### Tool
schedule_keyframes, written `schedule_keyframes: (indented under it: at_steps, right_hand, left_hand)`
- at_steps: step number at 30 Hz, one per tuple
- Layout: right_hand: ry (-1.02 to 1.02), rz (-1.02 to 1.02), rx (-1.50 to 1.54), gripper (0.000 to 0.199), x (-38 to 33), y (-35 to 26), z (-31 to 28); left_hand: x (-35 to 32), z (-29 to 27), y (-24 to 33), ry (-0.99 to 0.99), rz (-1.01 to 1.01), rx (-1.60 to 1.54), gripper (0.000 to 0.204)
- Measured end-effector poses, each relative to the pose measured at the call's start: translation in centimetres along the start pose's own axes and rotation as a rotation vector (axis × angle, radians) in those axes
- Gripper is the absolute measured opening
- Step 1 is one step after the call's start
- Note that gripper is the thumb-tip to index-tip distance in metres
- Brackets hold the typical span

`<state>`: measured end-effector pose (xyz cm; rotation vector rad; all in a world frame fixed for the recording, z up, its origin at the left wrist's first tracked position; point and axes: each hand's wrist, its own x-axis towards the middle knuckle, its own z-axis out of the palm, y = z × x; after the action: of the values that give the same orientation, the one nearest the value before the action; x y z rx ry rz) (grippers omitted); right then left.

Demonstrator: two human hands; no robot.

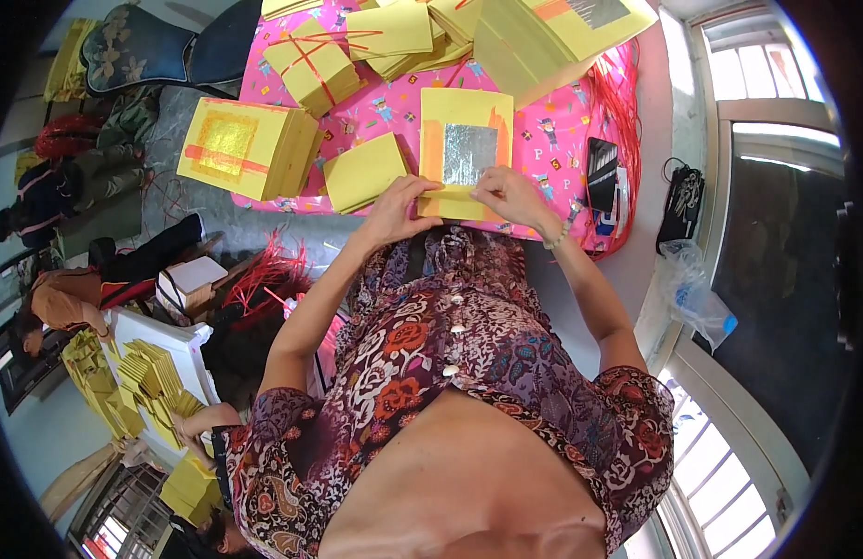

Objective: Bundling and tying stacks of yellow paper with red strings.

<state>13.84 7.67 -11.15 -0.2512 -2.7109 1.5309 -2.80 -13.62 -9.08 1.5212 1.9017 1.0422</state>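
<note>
Floral blouse, left hand and right hand pinching yellow paper, pink tablecloth, window

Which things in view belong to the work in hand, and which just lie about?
Likely in the job:
yellow paper with silver patch, touched by left hand and right hand
yellow paper stacks

Apparently just lying about:
phone
keys
plastic bag

Maroon floral blouse, beaded bracelet
</note>
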Motion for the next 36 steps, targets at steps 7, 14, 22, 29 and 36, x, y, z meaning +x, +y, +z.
schedule_keyframes:
  at_steps: [7, 14, 22, 29, 36]
  right_hand:
    - [0.106, 0.031, -0.156, 0.023, 0.4, -1.9, -0.4]
    - [0.32, 0.0, -0.217, 0.017, 5.5, -1.2, -4.2]
    - [0.397, -0.177, -0.589, 0.019, 11.6, 2.8, -6.6]
    - [0.374, -0.1, -0.651, 0.018, 12.2, 3.2, -5.5]
    - [0.369, -0.089, -0.463, 0.015, 12.5, 4.0, -4.9]
  left_hand:
    - [1.8, -0.5, 0.3, -0.129, -0.344, 0.098, 0.048]
    - [4.0, 0.8, 2.8, 0.393, 0.091, 0.334, 0.057]
    - [6.8, 3.5, 1.5, 0.011, 0.082, 0.463, 0.075]
    - [7.0, 4.3, 0.4, 0.001, 0.054, 0.491, 0.074]
    - [7.2, 4.3, 0.3, -0.019, 0.046, 0.464, 0.074]
